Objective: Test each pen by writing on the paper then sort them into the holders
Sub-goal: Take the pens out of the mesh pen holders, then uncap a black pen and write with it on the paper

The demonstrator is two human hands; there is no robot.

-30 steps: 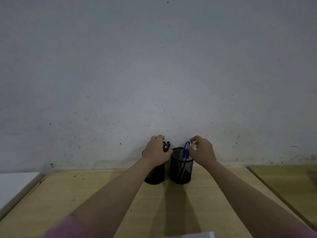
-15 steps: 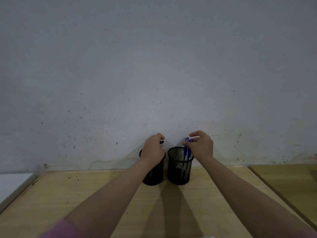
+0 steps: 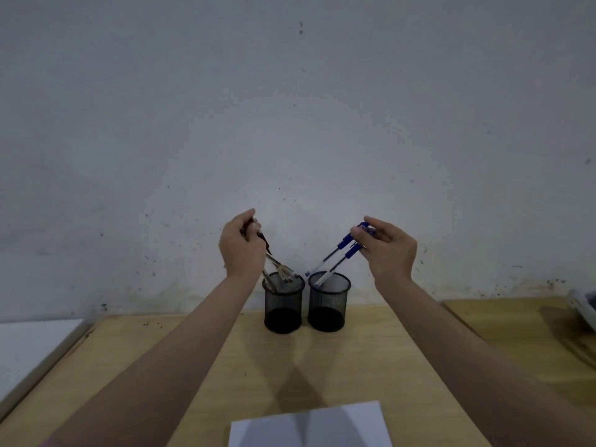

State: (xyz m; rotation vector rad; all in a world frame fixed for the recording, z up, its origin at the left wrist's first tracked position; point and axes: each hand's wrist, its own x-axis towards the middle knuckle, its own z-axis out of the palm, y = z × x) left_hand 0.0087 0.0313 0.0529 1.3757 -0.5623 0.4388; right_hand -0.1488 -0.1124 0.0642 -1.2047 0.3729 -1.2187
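Note:
Two black mesh holders stand side by side at the far edge of the wooden table: the left holder [image 3: 283, 306] and the right holder [image 3: 329, 303]. My left hand [image 3: 242, 250] grips a bunch of dark-capped pens [image 3: 279, 269] slanting down, their tips still inside the left holder's mouth. My right hand [image 3: 387, 250] pinches blue-capped pens [image 3: 338, 256] by their caps; their tips hang at the right holder's rim. A white sheet of paper [image 3: 309, 425] lies at the near edge of the table.
The wooden table [image 3: 225, 366] ends against a grey wall. A white surface [image 3: 29, 346] borders it at the left. A second wooden tabletop [image 3: 516, 324] adjoins at the right, with a pale object [image 3: 583, 304] at the frame edge.
Both hands have risen and spread apart, drawing the pens up out of the two holders. The view has tilted down, bringing the paper into sight.

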